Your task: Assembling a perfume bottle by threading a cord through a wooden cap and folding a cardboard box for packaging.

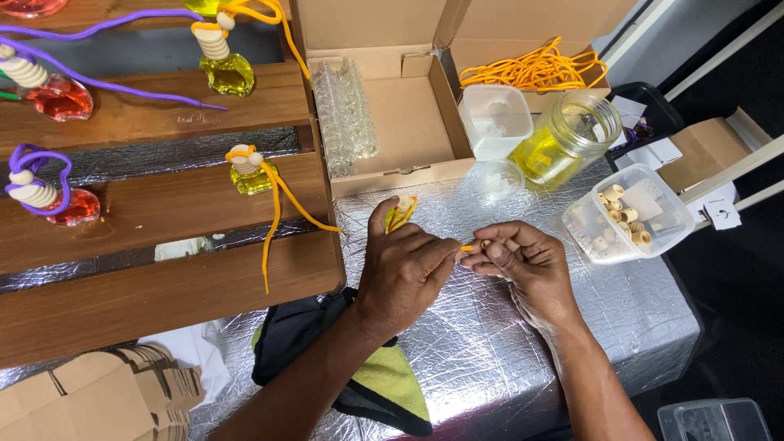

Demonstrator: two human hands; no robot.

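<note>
While the left hand pinches the small yellow bottle and its orange cord, the cord's tip points rightward into the right hand, whose fingertips clasp a wooden bead.

Even, bright light filled the frame; the foil table cover glinted softly, and edges perhaps bowed slightly from lens distortion.

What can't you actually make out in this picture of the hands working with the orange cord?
Head view only:
- Left hand: its fingers hide most of the small yellow bottle.
- Right hand: what its fingertips pinch on the orange cord is too small to tell.
- Red bottle: cut off by the top edge.
</note>
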